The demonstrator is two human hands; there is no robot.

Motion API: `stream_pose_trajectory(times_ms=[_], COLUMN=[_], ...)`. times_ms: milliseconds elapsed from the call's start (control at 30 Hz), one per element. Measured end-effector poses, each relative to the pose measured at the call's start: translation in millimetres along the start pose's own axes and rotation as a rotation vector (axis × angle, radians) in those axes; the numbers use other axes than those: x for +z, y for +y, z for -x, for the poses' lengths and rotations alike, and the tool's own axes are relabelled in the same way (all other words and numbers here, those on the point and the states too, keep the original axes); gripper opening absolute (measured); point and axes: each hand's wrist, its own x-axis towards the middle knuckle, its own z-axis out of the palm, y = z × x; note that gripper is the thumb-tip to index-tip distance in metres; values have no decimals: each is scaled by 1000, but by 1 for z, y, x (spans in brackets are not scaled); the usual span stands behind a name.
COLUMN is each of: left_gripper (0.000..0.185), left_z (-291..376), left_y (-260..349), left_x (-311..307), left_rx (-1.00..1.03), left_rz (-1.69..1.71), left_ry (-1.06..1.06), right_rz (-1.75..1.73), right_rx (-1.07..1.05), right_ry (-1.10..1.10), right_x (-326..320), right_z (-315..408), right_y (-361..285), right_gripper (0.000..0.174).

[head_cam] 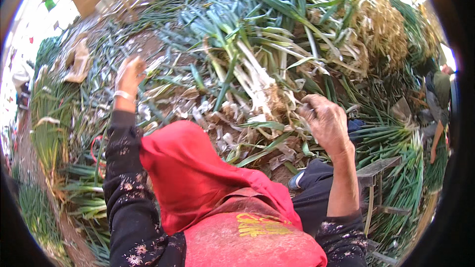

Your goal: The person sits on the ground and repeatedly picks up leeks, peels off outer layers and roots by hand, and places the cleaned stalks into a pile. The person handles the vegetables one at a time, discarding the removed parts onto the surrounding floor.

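Observation:
In front of me lies a loose bunch of leeks or large green onions (246, 70), white shanks and roots towards me, green leaves pointing away. My right hand (323, 122), its fingers curled, is just right of the root ends (275, 100); whether it touches them I cannot tell. My left hand (130, 74) is raised over the littered ground to the left, wearing a pale bracelet (125, 95). Its fingers are bent and slightly blurred, and no held thing is plain. Peeled skins and cut leaves (226, 126) cover the ground between my hands.
A thick pile of leeks with tan roots (384, 29) rises at the far right. Green onions (400, 144) lie near a small metal stool (378, 167) on my right. More bundles (52, 122) are at left. A red apron (237, 222) covers my lap.

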Motion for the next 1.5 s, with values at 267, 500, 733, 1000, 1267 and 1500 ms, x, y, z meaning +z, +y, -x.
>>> stream_pose_trajectory(times_ms=[267, 500, 733, 1000, 1267, 1500], left_gripper=[25, 39, 33, 10, 16, 34], left_z=[-51, 14, 36, 132, 221, 269], left_y=[-73, -252, -284, -140, 47, 80], left_x=[322, 407, 402, 334, 296, 272], left_rx=[350, 412, 93, -338, -250, -337], left_rz=[-796, -1119, -890, 107, 520, 436], left_ry=[-363, -659, -545, -389, -462, -757], right_rz=[222, 232, 237, -84, -138, -1209], right_rx=[-64, 31, 61, 64, 288, 347], right_ry=[-331, -416, -442, -75, 13, -287], right_x=[-16, -18, -11, -11, 17, 68], right_z=[18, 12, -1, -1, -11, -3], right_y=[-12, 11, 19, 19, 30, 11], right_gripper=[19, 34, 38, 27, 45, 56])
